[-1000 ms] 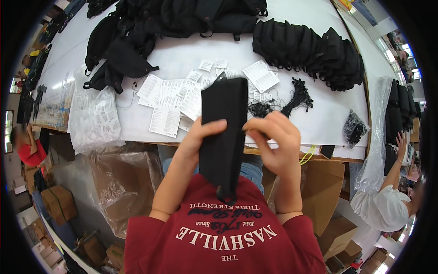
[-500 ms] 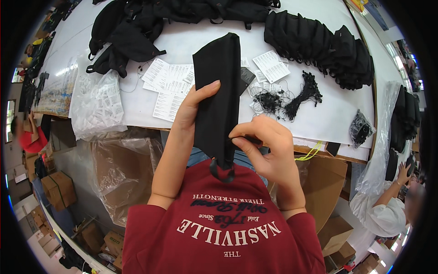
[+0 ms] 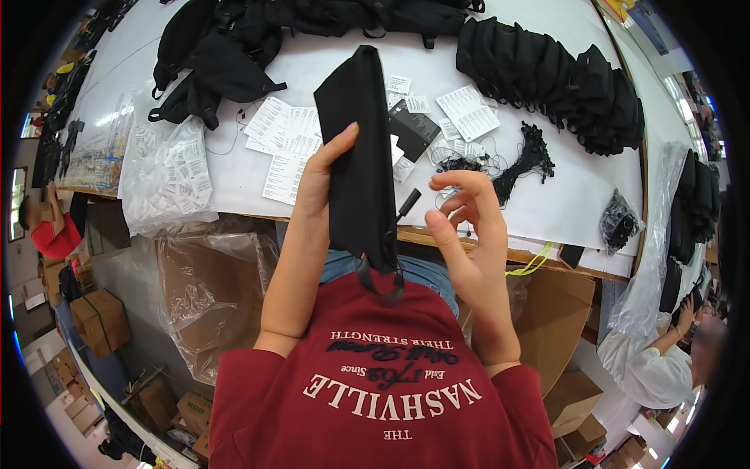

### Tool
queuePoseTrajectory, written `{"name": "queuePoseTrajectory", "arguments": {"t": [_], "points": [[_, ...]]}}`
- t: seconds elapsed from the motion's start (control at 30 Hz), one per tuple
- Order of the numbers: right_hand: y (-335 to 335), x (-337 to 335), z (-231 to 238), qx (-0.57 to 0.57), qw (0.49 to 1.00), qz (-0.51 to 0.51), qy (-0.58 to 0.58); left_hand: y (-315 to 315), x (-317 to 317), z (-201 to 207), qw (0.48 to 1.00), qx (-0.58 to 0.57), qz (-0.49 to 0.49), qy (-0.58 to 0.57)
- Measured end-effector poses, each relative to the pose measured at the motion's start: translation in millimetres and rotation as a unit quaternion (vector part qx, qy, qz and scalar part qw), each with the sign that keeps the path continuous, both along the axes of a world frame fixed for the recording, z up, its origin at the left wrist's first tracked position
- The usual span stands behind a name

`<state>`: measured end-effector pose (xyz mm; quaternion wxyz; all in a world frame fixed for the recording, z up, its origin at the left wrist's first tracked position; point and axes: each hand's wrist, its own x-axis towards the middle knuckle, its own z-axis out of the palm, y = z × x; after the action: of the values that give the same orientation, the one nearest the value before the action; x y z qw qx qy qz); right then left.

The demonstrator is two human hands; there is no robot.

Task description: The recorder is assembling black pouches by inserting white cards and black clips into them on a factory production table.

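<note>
gripping the black fabric pouch point(image 3: 359, 184) on its nine o'clock side, the left hand point(image 3: 316, 184) is laying its thumb across the face, probably for steadiness; its other fingers are hiding, so i cannot tell their spread. the pouch is pointing toward twelve, seemingly leaving its four o'clock edge reachable, where a black pull tab point(image 3: 408, 204) is jutting out. just beside it, the right hand point(image 3: 473, 252) is hovering, thumb and forefinger spread, pinching nothing. white printed tags point(image 3: 280, 180) are lying at ten, perhaps for easy reach.
</note>
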<state>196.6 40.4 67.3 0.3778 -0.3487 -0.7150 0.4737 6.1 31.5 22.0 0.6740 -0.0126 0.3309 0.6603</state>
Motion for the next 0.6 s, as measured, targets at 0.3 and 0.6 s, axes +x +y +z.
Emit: {"name": "queuePoseTrajectory", "arguments": {"t": [0.3, 0.6], "points": [[-8.6, 4.2, -4.6, -0.043, 0.987, 0.152, -0.028, -8.0, -14.2, -18.9, 0.997, 0.070, 0.006, -0.011], [-9.2, 3.0, -5.6, -0.016, 0.986, 0.154, -0.056, -12.4, -19.5, -28.4, 0.995, 0.084, 0.042, 0.034]]}}
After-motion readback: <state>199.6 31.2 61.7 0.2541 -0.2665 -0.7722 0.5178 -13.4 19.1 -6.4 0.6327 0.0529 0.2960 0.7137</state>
